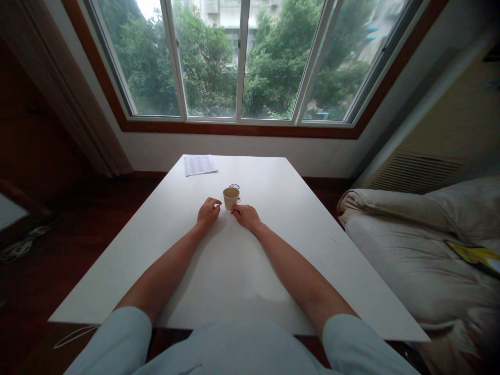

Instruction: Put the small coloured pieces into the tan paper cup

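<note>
A beige mug [231, 197] stands upright on the white table [242, 271], its handle towards the right. Just left of it is my left hand [210, 211], fingers loosely bent and apart, holding nothing that I can see. My right hand [246, 215] rests in front of the mug's right side with its fingertips pinched together. A tiny dark thing shows at those fingertips, too small to name; whether they touch the mug I cannot tell. Right behind the mug lies a small looped dark object [234, 185], partly hidden by the rim.
Printed paper sheets [200, 165] lie at the table's far left corner. Beyond the table is a wide window [239, 62]. A sofa-like seat with pale covers [390, 250] stands to the right. Cables [25, 244] lie on the dark floor at left.
</note>
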### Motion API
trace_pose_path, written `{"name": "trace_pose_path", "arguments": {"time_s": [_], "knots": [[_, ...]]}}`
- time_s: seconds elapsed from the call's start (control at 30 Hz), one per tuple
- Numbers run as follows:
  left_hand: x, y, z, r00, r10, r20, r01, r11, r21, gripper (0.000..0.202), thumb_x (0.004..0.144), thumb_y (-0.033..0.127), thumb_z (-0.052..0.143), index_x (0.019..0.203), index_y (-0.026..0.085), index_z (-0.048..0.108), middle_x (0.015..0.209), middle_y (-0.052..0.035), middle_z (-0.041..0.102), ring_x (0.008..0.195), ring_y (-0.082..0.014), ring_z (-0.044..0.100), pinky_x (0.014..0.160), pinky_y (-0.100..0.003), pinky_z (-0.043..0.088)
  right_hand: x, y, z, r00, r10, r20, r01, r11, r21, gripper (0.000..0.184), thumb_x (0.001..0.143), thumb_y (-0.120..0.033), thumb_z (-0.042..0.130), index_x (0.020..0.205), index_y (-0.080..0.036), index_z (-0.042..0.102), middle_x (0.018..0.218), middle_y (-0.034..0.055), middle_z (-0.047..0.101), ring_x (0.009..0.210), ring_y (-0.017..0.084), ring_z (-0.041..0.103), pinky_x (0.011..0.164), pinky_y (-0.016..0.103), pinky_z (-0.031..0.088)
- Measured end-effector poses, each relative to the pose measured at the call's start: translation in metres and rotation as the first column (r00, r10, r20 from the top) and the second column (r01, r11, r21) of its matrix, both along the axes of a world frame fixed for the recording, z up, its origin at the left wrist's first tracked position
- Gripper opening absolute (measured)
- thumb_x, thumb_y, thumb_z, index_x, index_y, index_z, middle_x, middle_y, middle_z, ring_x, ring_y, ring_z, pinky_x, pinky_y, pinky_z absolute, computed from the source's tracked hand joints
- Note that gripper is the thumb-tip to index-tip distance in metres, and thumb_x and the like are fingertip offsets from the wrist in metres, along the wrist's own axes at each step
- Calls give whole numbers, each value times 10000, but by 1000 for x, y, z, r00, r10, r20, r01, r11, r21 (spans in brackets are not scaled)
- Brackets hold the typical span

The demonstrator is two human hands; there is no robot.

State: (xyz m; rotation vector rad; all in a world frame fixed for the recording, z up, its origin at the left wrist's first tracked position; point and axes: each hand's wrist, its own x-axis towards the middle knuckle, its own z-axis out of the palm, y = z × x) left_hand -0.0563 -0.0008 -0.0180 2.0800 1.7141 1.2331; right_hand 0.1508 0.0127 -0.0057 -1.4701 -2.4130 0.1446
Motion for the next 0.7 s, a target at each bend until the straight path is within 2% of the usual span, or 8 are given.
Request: {"name": "trace_pose_path", "arguments": {"time_s": [0.23,0.37,0.7], "knots": [[4,-3,-1,991,-71,-116,63,995,-74,194,875,203,514,926,217,701,957,-32,660,751,-134,583,755,-275,463,1,1,0,994,-100,42,101,995,-24,288,962,-373,449,1114,-270,671,1005,62,711,908,194,628,768,267,390],[4,-2,-1,975,-126,-184,107,988,-115,178,857,204,539,917,217,706,923,-32,662,771,-142,582,733,-269,454,1,1,0,998,-50,47,53,997,-59,279,924,-399,524,1138,-277,654,970,39,708,898,179,621,756,249,384],[4,-2,-1,966,-154,-208,129,984,-126,190,870,232,530,910,221,715,937,-38,656,818,-150,590,749,-270,461,0,0,1,999,35,-7,-36,999,-33,229,939,-327,494,1066,-252,668,914,27,707,837,162,617,702,230,353]]}}
